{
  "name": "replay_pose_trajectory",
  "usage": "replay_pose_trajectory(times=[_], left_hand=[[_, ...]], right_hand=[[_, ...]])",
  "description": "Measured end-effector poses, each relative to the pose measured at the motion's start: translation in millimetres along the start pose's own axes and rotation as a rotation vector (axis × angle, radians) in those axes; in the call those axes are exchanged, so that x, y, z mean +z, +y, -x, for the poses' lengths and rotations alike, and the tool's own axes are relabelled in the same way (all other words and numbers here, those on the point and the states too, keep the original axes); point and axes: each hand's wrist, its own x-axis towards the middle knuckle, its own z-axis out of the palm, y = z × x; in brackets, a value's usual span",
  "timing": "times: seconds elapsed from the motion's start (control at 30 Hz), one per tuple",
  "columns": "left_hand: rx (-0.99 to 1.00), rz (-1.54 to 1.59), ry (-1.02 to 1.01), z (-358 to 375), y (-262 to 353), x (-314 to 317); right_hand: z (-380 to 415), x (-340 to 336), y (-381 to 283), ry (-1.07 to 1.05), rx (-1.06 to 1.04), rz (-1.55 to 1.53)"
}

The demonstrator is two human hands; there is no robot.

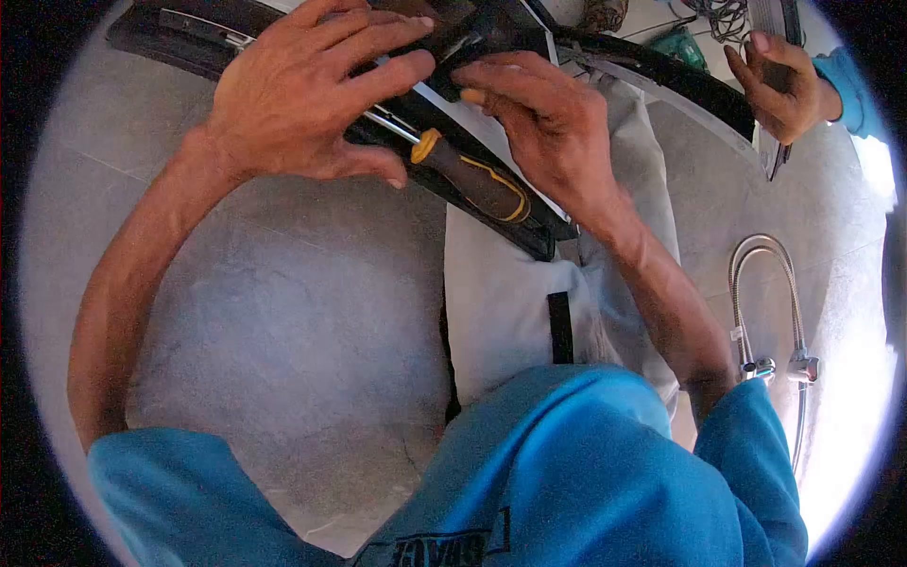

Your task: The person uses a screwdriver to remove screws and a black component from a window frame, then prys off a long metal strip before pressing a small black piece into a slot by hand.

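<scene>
Two hands work close together over a black curved panel [491, 203] that we see stretching across the top of the view, from the upper left toward the upper right. Our left hand [316, 90] lies flat on the panel with its fingers spread and stretched to the right, pressing on the black edge rather than gripping it. Just under its thumb sits a screwdriver [472, 180] with a black and yellow handle, its metal shaft running up and left beneath the palm; the handle rests along the panel, and we cannot tell whether the hand pinches the shaft or only covers it. Our right hand [553, 132] bears down on the panel just beside the left, fingers curled onto a dark part at the top edge, where the grip is hidden from us. Below the panel hangs a pale grey cloth cover [510, 312] with a black strap [560, 326], reaching down to our blue shirt [567, 472]. Everything stands above a grey stone floor [283, 312]. At the upper right, another person's hand [779, 80], in a blue sleeve, holds a dark slim object against the panel's far end. A bent chrome hose [770, 302] with metal fittings lies on the floor at the right, well apart from the hands.
</scene>
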Motion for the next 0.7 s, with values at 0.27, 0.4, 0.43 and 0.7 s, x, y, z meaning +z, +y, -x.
replay_pose_trajectory(times=[0.27, 0.4, 0.43, 0.7], left_hand=[[0.113, 0.006, -0.08, -2.5, -2.5, -4.7], [0.08, 0.01, -0.056, 5.3, -1.5, 4.7], [0.078, 0.005, -0.069, 4.5, -2.7, 3.3], [0.068, 0.041, -0.097, -7.6, -12.6, -4.2]], right_hand=[[-2.8, 0.3, 5.5, 0.018, -0.055, 0.0], [-1.5, 2.8, 2.9, 0.041, 0.144, -0.208], [-2.7, 2.7, 1.8, 0.039, 0.275, -0.303], [-5.4, 5.5, -3.6, 0.134, 0.514, -0.429]])
